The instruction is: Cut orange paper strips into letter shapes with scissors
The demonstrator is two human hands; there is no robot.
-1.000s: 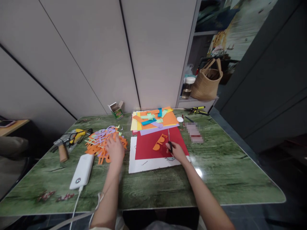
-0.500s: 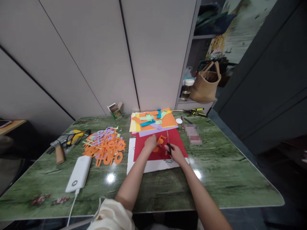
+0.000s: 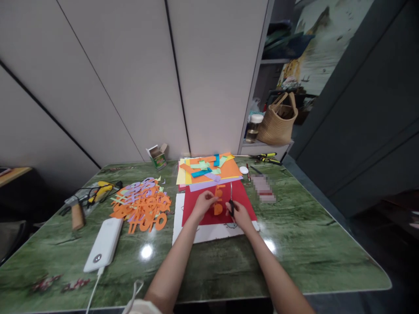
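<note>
My right hand (image 3: 240, 216) is closed around the black handles of a pair of scissors (image 3: 231, 207), whose blades point away from me over a sheet of red paper (image 3: 193, 208). To its left, an orange paper cutout (image 3: 218, 210) stands out against the red sheet. The thumb and fingers of my left hand (image 3: 204, 203) pinch the cutout's left edge. A gap separates the scissors from the orange piece. Under the red sheet lies a white sheet (image 3: 203, 235) with some drawing on it.
A heap of orange and purple paper cutouts (image 3: 147, 205) lies left, near a white power bank (image 3: 104, 244) with a cable. Colored sheets with paper strips (image 3: 209, 168) lie behind. An opened small box (image 3: 157, 158), a white round object (image 3: 243, 170) and pliers (image 3: 270, 159) sit farther back.
My left hand has drawn back a little to the left, and more of the orange cutout shows, lying lengthwise away from me. The scissors stay in my right hand. The view has shifted slightly.
</note>
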